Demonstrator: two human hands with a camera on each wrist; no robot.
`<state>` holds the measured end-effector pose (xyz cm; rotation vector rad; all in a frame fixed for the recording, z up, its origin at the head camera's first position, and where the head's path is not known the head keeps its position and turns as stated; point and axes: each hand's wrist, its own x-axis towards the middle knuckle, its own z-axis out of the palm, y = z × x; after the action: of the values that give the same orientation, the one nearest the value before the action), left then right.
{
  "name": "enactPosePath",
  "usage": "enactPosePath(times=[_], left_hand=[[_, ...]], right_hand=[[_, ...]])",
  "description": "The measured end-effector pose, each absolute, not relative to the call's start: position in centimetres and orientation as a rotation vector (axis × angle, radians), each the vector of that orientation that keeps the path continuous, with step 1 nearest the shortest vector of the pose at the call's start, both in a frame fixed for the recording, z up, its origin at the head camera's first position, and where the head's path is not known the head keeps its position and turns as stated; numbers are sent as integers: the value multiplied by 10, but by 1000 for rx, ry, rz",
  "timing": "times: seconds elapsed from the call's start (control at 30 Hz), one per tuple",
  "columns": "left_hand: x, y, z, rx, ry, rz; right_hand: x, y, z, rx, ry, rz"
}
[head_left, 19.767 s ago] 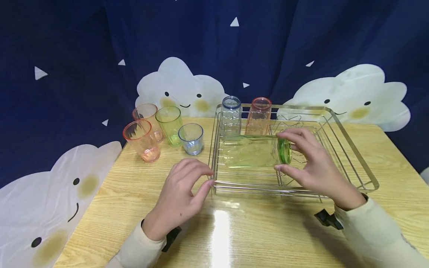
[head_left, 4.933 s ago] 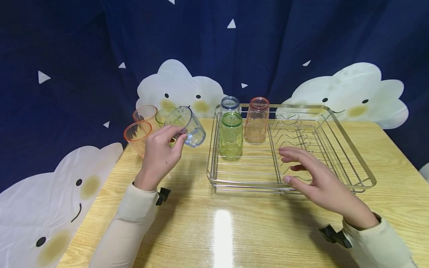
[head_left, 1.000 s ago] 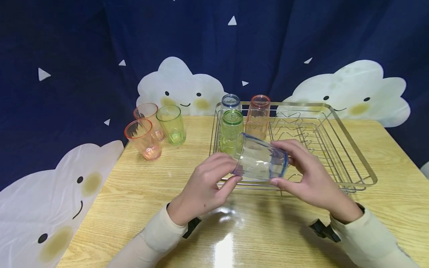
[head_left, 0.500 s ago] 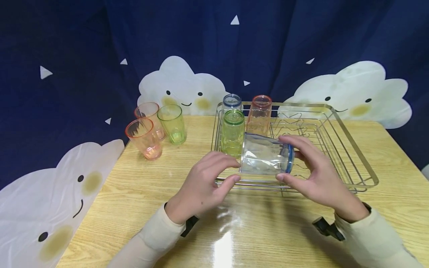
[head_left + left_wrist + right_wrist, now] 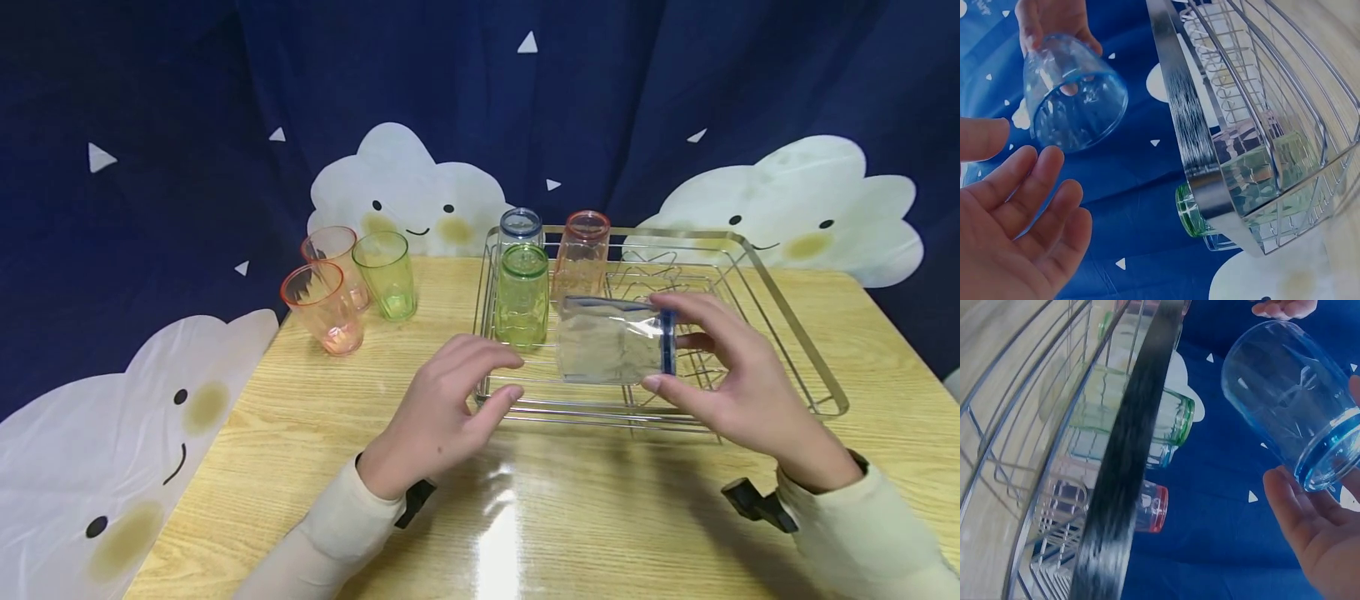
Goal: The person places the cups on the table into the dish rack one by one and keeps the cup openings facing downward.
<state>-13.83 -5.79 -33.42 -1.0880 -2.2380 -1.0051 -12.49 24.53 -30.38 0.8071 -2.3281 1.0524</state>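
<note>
My right hand (image 5: 738,375) grips a clear blue drinking glass (image 5: 611,340) by its thick base. The glass lies sideways above the wire dish rack (image 5: 795,342), its mouth toward my left hand. That left hand (image 5: 450,404) is apart from the glass, fingers loosely bent and holding nothing, by the rack's left front corner; the left wrist view shows its spread fingers (image 5: 1054,206). Upside down in the rack's left part stand a green glass (image 5: 522,300), a blue glass (image 5: 521,223) partly hidden behind it, and a red-based glass (image 5: 582,258).
On the wooden table (image 5: 337,433), left of the rack, stand a green glass (image 5: 386,275), an orange-rimmed glass (image 5: 322,308) and another orange-rimmed glass (image 5: 330,243) behind it, all mouth up. A dark blue curtain (image 5: 420,67) with clouds hangs behind the table.
The blue glass was lifted from the table by my left hand and then held in both hands. My left hand has let go; my right hand has carried it rightward over the rack.
</note>
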Motion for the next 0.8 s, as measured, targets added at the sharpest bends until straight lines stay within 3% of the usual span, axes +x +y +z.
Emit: enactPosePath(times=[0.8], left_hand=[[-137,-64,-338,-1058,-2265,-1010]], right_hand=[[-135,282,-291,668,-2374,852]])
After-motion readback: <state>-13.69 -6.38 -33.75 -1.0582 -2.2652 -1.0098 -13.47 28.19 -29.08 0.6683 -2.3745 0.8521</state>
